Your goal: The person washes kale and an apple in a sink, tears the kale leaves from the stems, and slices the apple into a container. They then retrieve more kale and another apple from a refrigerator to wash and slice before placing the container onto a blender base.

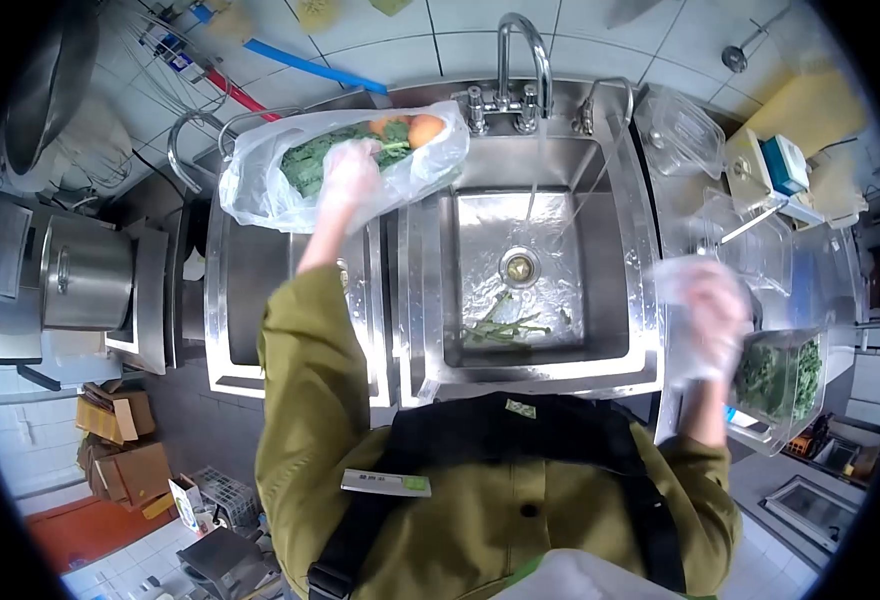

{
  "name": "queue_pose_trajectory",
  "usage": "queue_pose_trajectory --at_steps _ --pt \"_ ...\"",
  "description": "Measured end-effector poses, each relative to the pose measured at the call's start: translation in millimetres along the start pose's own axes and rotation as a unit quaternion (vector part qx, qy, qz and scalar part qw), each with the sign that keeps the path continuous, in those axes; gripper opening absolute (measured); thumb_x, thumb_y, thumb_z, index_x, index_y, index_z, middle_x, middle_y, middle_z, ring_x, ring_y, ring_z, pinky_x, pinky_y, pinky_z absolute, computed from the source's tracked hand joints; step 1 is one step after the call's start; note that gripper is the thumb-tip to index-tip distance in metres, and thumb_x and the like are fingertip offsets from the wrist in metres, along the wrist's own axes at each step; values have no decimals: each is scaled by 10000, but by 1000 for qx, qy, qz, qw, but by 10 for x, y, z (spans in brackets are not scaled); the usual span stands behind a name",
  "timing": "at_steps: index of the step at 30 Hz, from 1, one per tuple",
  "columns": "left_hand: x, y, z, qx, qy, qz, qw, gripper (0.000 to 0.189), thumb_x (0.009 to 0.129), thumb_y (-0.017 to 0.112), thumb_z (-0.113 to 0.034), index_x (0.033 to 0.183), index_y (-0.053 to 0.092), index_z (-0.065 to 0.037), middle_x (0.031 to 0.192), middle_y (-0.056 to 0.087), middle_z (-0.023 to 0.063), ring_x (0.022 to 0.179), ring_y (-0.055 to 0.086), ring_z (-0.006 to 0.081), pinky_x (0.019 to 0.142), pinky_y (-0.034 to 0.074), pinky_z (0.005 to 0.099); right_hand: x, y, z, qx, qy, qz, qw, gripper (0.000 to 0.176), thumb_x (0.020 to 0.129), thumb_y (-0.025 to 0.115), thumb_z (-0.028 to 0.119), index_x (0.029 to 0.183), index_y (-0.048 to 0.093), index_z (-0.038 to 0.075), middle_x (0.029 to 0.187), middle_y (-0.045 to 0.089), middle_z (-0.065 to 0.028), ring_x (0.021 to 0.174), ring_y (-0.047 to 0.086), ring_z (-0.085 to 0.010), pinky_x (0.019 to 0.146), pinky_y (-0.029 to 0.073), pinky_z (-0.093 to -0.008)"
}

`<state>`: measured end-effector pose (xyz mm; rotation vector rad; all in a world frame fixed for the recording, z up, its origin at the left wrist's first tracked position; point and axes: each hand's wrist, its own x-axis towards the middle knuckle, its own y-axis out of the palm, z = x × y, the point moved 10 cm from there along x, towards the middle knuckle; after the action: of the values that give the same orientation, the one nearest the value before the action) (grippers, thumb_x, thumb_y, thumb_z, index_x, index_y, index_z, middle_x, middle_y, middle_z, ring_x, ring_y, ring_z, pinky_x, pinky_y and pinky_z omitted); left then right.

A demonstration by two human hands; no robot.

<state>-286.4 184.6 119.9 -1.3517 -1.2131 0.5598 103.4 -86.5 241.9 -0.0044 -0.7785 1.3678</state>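
Observation:
My left hand [352, 172], in a clear plastic glove, reaches into a white plastic bag [250, 185] with leafy greens [305, 165] and orange-coloured round produce [426, 130]. Its fingers are closed around something among the greens, near a pale green stem. On the right, my right hand [712, 310], gloved too, is smeared by motion beside the sink's right edge, and its fingers cannot be made out. Cut green stems [505, 328] lie in the sink basin [470, 225]. A clear container of chopped greens [782, 378] stands just beyond my right hand.
Water runs from the faucet [505, 60] into the basin. Clear plastic containers [682, 132] stand right of the sink. A second basin [245, 300] lies to the left, with a large steel pot [87, 272] further left. Cardboard boxes [132, 472] are at the lower left.

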Motion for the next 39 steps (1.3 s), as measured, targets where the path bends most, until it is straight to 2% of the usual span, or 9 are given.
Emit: queue_pose_trajectory --at_steps 5,9,16,24,25,33,35,37,39 --pt "844 696 463 139 -2 111 984 287 672 649 -208 929 654 -81 934 628 194 916 596 350 824 476 410 668 2426 203 242 -163 156 944 217 744 495 -50 912 607 29 1006 629 -98 946 615 -252 819 506 -343" --pt "1063 1002 633 8 -155 205 966 420 684 654 -291 1043 634 -73 1081 600 212 1034 566 349 889 456 414 1102 3245 61 -15 -172 133 976 295 722 517 -29 990 606 57 1271 498 -157 1037 572 -322 856 492 -365" --pt "1100 1747 705 160 -84 275 944 567 681 670 -294 1187 539 -75 1188 560 175 1085 553 321 885 467 404 1217 3700 -731 -121 -80 136 980 378 742 537 23 1116 574 59 1284 465 -216 1106 504 -379 929 435 -403" --pt "1082 485 -63 130 -4 243 961 492 698 634 -367 1069 612 -43 1061 623 176 982 605 299 849 472 361 1150 3731 -835 -121 -112 128 978 390 735 570 35 1124 555 45 1252 494 -175 1092 508 -353 907 445 -397" --pt "998 128 -200 -4 -108 264 958 467 731 633 -335 1085 585 -33 1030 615 139 957 601 244 817 479 329 1163 3682 -780 -113 -123 127 978 392 732 571 33 1123 555 47 1245 498 -171 1093 507 -348 904 448 -394" --pt "17 -558 -1282 -677 -233 291 635 388 877 560 -252 1184 449 -43 1097 546 92 1011 571 189 830 500 329 713 2096 -615 114 -161 -39 980 379 680 518 -56 1038 600 38 1009 617 -110 946 606 -254 821 495 -352" --pt "-115 -253 -1709 -691 -233 268 630 420 911 493 -319 1225 421 -50 1175 502 99 1069 554 253 805 527 421 305 2178 -1671 311 217 -44 924 248 894 501 113 1113 560 15 1043 619 -87 1000 584 -185 898 442 -309" --pt "-91 505 -1814 -704 -223 178 651 477 856 587 -267 1241 428 -33 1171 522 109 1066 547 236 870 480 383 247 2046 -1988 448 330 -166 815 417 906 552 235 1233 469 -9 1068 590 -78 981 557 -158 915 418 -298" --pt "-83 1579 -1820 -811 -289 87 501 411 900 535 -277 1217 458 -27 1151 539 100 1044 547 207 896 453 344 491 2036 -1942 336 306 -153 878 415 902 554 245 1215 477 -16 1039 595 -76 952 559 -156 891 434 -294"
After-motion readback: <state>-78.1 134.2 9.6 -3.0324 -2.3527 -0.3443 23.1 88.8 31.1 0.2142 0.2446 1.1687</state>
